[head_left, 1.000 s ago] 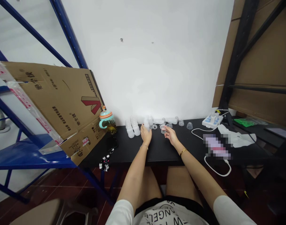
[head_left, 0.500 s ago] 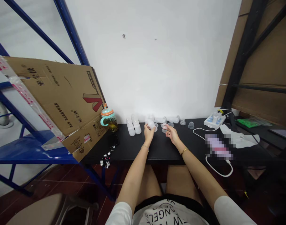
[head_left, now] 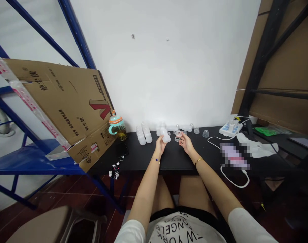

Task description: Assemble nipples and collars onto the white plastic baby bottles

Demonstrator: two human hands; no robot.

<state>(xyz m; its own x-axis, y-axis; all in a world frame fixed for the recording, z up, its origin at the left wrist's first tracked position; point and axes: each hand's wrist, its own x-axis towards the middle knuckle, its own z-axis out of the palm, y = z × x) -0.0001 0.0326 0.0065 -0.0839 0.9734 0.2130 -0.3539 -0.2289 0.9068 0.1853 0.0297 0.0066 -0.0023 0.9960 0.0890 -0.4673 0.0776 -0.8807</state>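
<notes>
My left hand (head_left: 161, 145) is closed around a translucent white baby bottle (head_left: 166, 135), which tilts with its base toward the lower right. A little to the right, my right hand (head_left: 186, 143) pinches a small pale bottle nipple with a round flange (head_left: 179, 134). The nipple and bottle are apart. Below the nipple, a clear ring-like piece (head_left: 177, 139) rests on the black table. Left of my hands, two capped white bottles (head_left: 147, 133) lie side by side. Behind them stand more whitish bottle parts, partly hidden by the held bottle.
Clear dome caps (head_left: 206, 133) line the table's back right. A teal-lidded jug (head_left: 118, 126), a dark phone (head_left: 122, 150) and a charm (head_left: 114, 170) sit left by a cardboard box (head_left: 75, 111). To the right are a power strip (head_left: 231, 128), white cable and blurred lilac item (head_left: 233, 156).
My left hand has tilted the bottle and brought it slightly lower and to the right. My right hand still pinches the nipple, which has turned to show its round face.
</notes>
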